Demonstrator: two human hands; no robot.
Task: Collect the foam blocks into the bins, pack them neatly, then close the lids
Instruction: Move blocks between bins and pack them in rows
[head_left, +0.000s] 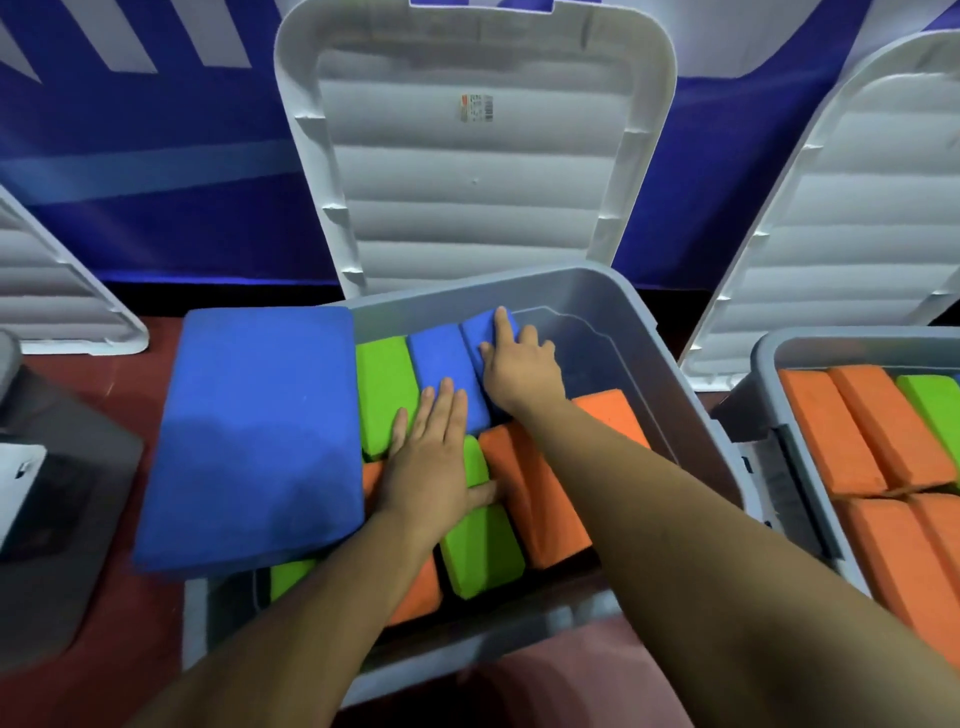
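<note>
A grey bin (691, 415) sits in the middle, its white lid (467, 171) propped upright behind it. Inside stand green, blue and orange foam blocks on edge. My left hand (431, 467) lies flat with spread fingers across a green block (480, 540) and a blue block (441, 364). My right hand (519, 366) presses on the far blue block (483, 325), index finger stretched out, holding nothing. A large blue foam slab (254, 436) rests across the bin's left rim. An orange block (540, 499) stands under my right forearm.
A second grey bin (769, 364) at the right holds orange and green blocks, its white lid (841, 218) leaning open behind. Another white lid (57, 291) and a dark grey bin (52, 545) are at the left. The floor is red, the wall blue.
</note>
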